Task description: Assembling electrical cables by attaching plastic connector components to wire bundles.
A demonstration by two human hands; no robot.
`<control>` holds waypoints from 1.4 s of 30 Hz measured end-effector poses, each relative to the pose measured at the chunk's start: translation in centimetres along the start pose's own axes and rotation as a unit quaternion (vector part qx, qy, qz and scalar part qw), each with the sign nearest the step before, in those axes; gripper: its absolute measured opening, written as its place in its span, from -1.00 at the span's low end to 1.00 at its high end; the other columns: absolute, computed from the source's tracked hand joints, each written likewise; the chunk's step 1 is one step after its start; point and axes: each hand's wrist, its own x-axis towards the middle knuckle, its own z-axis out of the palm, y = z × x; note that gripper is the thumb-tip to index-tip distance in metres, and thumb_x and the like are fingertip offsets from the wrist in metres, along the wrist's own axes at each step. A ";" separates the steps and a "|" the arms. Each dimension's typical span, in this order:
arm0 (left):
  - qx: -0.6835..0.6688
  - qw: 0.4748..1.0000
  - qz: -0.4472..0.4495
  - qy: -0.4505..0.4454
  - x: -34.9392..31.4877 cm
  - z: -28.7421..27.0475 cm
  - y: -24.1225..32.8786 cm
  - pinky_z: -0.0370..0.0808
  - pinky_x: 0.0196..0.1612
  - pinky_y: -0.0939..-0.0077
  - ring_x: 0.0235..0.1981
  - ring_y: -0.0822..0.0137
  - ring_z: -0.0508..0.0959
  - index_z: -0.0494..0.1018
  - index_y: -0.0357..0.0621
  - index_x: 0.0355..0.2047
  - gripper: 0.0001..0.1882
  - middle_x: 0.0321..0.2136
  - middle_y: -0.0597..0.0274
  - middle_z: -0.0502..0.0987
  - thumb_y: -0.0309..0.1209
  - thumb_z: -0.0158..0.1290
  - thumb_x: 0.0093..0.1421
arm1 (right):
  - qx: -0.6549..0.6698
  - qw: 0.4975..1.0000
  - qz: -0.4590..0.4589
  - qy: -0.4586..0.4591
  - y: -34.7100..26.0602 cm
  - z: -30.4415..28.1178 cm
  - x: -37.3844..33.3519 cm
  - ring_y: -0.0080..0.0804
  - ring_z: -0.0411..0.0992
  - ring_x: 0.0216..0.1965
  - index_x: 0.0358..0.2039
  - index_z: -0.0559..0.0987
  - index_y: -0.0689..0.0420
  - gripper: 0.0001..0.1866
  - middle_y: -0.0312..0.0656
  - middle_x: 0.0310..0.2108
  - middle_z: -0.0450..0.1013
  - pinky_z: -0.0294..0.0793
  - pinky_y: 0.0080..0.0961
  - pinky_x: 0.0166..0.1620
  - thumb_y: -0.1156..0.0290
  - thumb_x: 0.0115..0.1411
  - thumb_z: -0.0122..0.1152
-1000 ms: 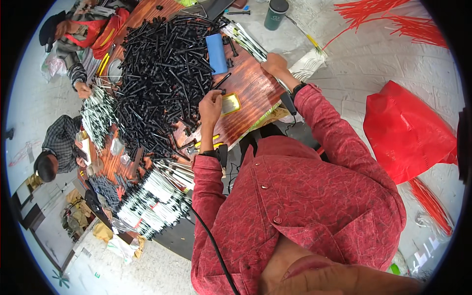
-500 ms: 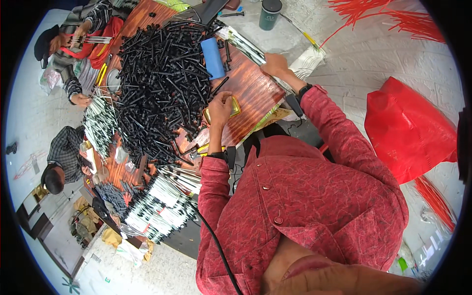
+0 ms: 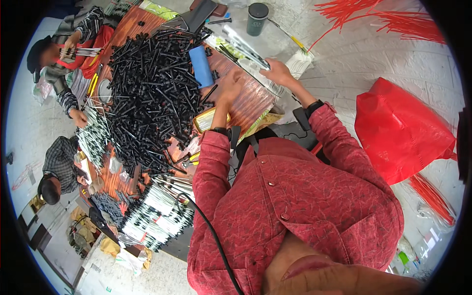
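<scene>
My right hand (image 3: 278, 73) is closed around one end of a bundle of thin white sticks (image 3: 243, 48), raised above the far right edge of the wooden table. My left hand (image 3: 230, 88) is over the bare wood to the left of it; its fingers are smeared by motion. Just below that hand is a shallow yellow-rimmed tin (image 3: 202, 121), partly covered by my wrist. A blue block (image 3: 200, 67) lies to its left. Beyond the block spreads a large heap of black plastic stem-like pieces (image 3: 152, 98).
A dark green lidded cup (image 3: 257, 19) stands at the far edge. Bundled white sticks (image 3: 156, 216) lie at the lower left. Two people work along the left side. A red bag (image 3: 400, 130) is on the right, with red strands (image 3: 408, 22) beyond it.
My right hand has lifted the white sticks off the table's edge area. My left hand has moved away from the tin, farther out and to the right.
</scene>
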 end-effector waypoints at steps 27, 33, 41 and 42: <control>-0.106 0.992 -0.065 -0.020 -7.1 2.3 -3.3 0.46 -0.14 0.57 -0.18 0.46 0.50 0.42 -0.27 0.02 -0.70 -0.14 0.19 0.55 -0.52 0.00 0.28 | 0.355 0.933 -0.063 -0.016 -5.2 1.1 -4.9 -0.47 0.44 -0.51 -0.19 0.52 0.26 -0.56 -0.22 -0.49 0.52 0.47 -0.38 -0.34 0.13 0.13 0.32; -0.111 0.990 -0.085 -0.032 -9.9 2.3 -4.1 0.47 -0.15 0.57 -0.21 0.45 0.51 0.44 -0.27 -0.01 -0.72 -0.20 0.22 0.56 -0.50 -0.01 0.28 | 0.219 0.973 -0.062 -0.032 -1.6 3.5 -2.2 -0.61 0.47 -0.29 -0.13 0.55 0.21 -0.74 -0.32 -0.33 0.55 0.48 -0.55 -0.23 0.40 0.20 0.29; -0.140 0.981 -0.134 0.010 -11.4 0.4 -4.1 0.50 -0.13 0.52 -0.19 0.43 0.53 0.42 -0.28 -0.01 -0.73 -0.20 0.20 0.56 -0.51 -0.02 0.29 | 0.247 0.964 -0.092 -0.038 -4.9 3.3 -2.4 -0.54 0.49 -0.27 -0.15 0.55 0.21 -0.72 -0.33 -0.28 0.57 0.48 -0.49 -0.18 0.29 0.24 0.24; -0.151 0.978 -0.145 0.013 -11.4 0.3 -3.9 0.51 -0.13 0.51 -0.19 0.42 0.53 0.42 -0.28 -0.01 -0.73 -0.20 0.20 0.56 -0.52 -0.02 0.29 | 0.272 0.956 -0.103 -0.033 -3.8 4.9 -2.4 -0.53 0.49 -0.29 -0.15 0.55 0.20 -0.70 -0.30 -0.31 0.57 0.47 -0.49 -0.19 0.25 0.23 0.25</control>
